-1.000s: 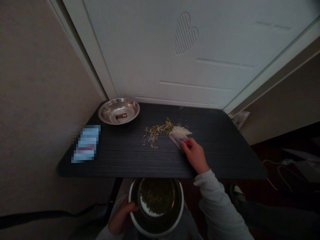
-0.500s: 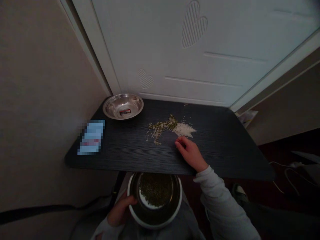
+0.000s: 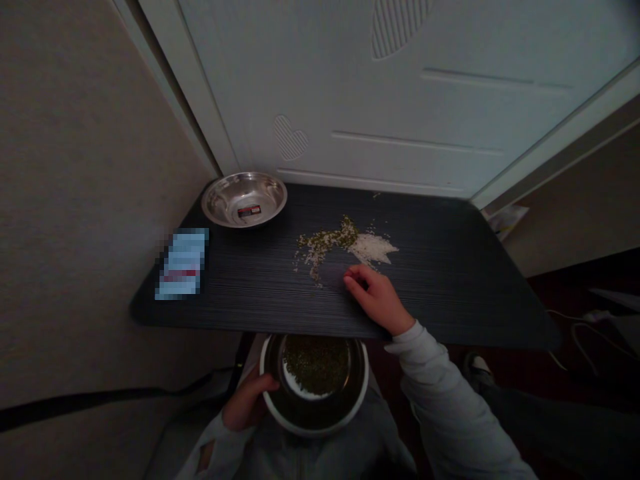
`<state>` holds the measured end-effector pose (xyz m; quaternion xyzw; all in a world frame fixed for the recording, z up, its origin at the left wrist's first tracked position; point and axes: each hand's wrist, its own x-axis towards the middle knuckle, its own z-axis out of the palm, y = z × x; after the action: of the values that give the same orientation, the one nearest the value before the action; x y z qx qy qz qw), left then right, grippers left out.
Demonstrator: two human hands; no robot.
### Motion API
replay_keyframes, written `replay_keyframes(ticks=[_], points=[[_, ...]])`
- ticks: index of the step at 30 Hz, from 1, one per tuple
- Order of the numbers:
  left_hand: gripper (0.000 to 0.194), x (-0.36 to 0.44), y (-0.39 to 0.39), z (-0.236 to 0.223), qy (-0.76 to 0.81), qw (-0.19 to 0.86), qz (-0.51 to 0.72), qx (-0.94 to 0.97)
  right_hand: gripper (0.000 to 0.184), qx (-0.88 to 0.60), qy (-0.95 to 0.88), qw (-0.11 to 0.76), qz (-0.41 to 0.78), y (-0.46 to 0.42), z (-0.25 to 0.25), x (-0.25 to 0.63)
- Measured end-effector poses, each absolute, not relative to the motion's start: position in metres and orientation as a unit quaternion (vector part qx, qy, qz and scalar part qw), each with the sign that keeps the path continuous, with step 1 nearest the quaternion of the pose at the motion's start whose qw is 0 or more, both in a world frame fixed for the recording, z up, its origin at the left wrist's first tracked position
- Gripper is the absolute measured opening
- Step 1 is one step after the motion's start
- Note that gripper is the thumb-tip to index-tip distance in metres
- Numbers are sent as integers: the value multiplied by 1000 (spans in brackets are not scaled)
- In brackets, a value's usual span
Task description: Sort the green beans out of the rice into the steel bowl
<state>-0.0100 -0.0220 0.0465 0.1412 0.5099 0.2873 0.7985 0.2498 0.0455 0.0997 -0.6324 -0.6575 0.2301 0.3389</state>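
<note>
Dark tabletop [image 3: 425, 293] fills the middle of the frame, where the right hand [image 3: 377, 297], fingers pinched together, is near the scattered grains [image 3: 330, 240], while lower center the left hand [image 3: 247, 397] grips a bowl [image 3: 277, 417] by its rim.

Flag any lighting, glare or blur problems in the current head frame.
Head view: dim overall, with near-black areas at lower right; small highlights on the steel bowl; murky shadow inside the held bowl; grains slightly soft; clear sheet at the right hand barely distinguishable from the table; coarse pixel blocks mask the pale item at left.
</note>
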Motion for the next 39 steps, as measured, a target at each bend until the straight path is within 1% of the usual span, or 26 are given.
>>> replay_keyframes(ticks=[6, 9, 12, 15, 22, 27, 33, 36, 39], points=[[55, -12, -25, 46, 508, 798, 290, 144, 16, -640, -666, 326, 203, 47, 100, 243], [52, -13, -26, 45, 506, 797, 296, 145, 16, -622, -682, 315, 218, 45, 101, 245], [45, -14, -27, 46, 508, 796, 295, 147, 16, -615, -667, 338, 251, 44, 101, 246], [43, -15, -27, 48, 504, 800, 294, 144, 16, -621, -646, 357, 264, 43, 100, 247], [45, -19, -29, 49, 506, 795, 298, 150, 16, -607, -667, 342, 262, 41, 99, 244], [45, -18, -30, 47, 506, 793, 306, 149, 16, -600, -665, 354, 269, 38, 101, 241], [52, -17, -30, 48, 508, 789, 318, 140, 17, -620, -634, 364, 285, 23, 103, 249], [53, -17, -29, 46, 504, 796, 306, 135, 17, -626, -638, 353, 275, 19, 103, 251], [50, -15, -28, 43, 500, 802, 295, 139, 16, -629, -654, 336, 254, 20, 104, 250]])
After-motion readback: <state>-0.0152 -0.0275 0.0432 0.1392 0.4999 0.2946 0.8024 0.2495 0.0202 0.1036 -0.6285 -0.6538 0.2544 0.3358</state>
